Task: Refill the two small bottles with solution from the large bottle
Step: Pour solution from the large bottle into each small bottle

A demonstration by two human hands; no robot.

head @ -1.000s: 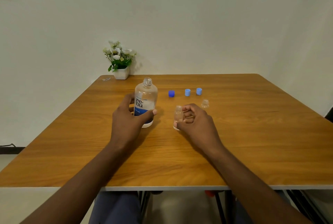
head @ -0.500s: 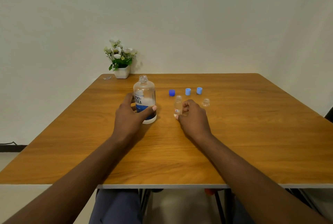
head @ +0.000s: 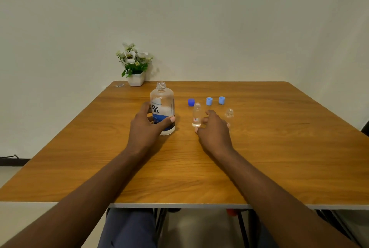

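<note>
Left hand (head: 146, 130) fingers wrapped round large clear uncapped bottle (head: 162, 108), upright on bench. Right hand (head: 212, 131) loosely open (thumb near base) — small clear bottle (head: 196, 115) upright just left of it, nearer than other.

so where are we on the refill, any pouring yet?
Prep looks done: three blue caps are off, all bottles open. In hand: left hand has a grip on the large clear labelled bottle, upright on the wooden table; right hand is at the nearer small clear bottle, grip unclear. Fill levels unreadable. The other small bottle stands untouched; recapping remains.
</note>
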